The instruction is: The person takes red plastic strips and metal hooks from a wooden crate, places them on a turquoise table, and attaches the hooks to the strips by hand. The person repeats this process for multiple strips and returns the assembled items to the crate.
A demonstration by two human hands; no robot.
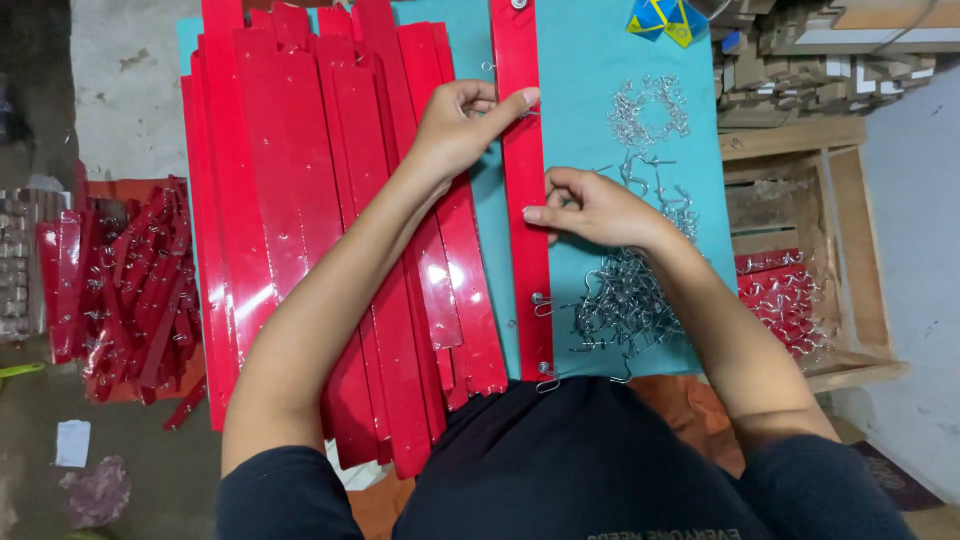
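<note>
Teal board (640, 120) across upper centre, carrying nearly everything. On its left half, a big fanned stack of bare red strips (320, 220), from the top edge down to lower centre; no hooks visible on these, so judged as work left, and much the larger share. At far left, on the floor, a heap of finished strips (125, 285) with metal hooks showing among them; judged done. At right, inside a wooden crate (850, 260), more hooked strips (785, 300), also judged done. Lying lengthwise down the centre of the board, one red strip (527, 200), the piece in hand: two hooks (543, 303) already hanging at its lower end near the bottom of the board, another small hook near the top edge, middle stretch not yet filled. Loose pile of wire hooks (630, 290) right of centre, plus a smaller scatter at upper right, plenty remaining. Left hand (460, 125) at upper centre, fingers curled, thumb stretched flat onto the strip's left edge, pinning it. Right hand (590, 205) at centre, fingers pinched narrow against the strip's right edge, seemingly on a hook, though too small to tell for sure. Overall judged partway through, more strips waiting than done.
</note>
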